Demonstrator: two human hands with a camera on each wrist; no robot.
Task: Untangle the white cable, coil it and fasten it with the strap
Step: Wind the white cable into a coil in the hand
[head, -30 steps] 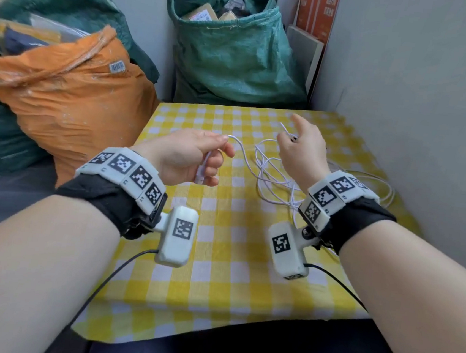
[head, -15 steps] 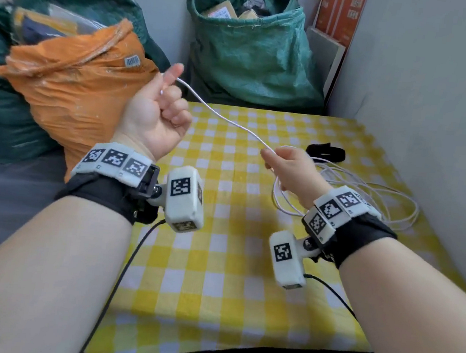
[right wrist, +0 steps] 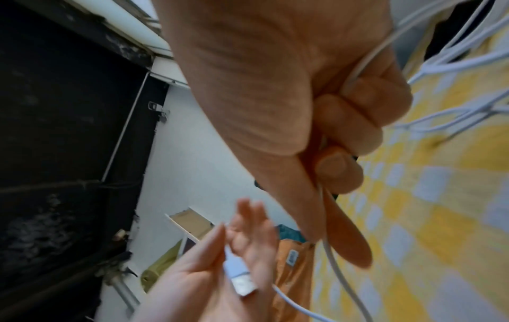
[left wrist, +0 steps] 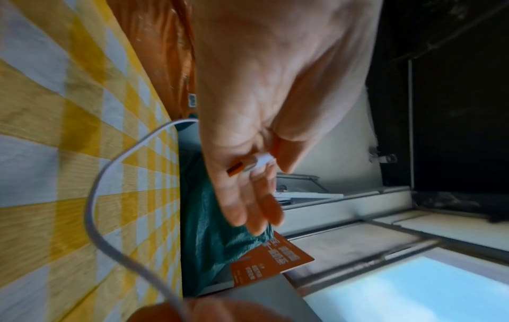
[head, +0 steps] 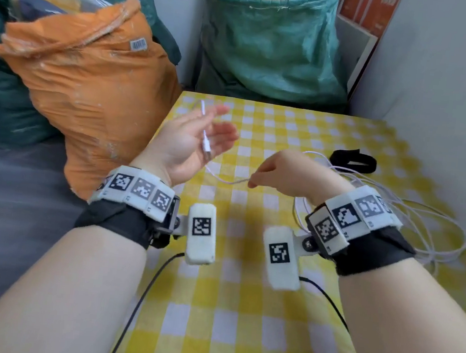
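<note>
The white cable (head: 225,180) sags between my two hands over the yellow checked table (head: 241,306). My left hand (head: 201,141) is raised palm-up with straight fingers, and its thumb pins the cable's USB plug (left wrist: 257,164) against them. From the plug the cable passes behind that hand. To the right, my right hand (head: 254,181) pinches the cable (right wrist: 330,257) between thumb and forefinger, the other fingers curled round it. Loose cable loops (head: 427,228) lie behind the right wrist. The black strap (head: 354,161) lies flat beyond the right hand.
An orange sack (head: 85,89) stands against the table's left edge, and a green sack (head: 268,45) stands behind its far edge. A grey wall (head: 450,98) runs along the right side. Black wrist-camera leads (head: 137,310) trail off the near edge.
My left hand has dropped from high on the left towards the right hand and straightened its fingers. The cable, taut before, now hangs slack. The right hand has barely moved.
</note>
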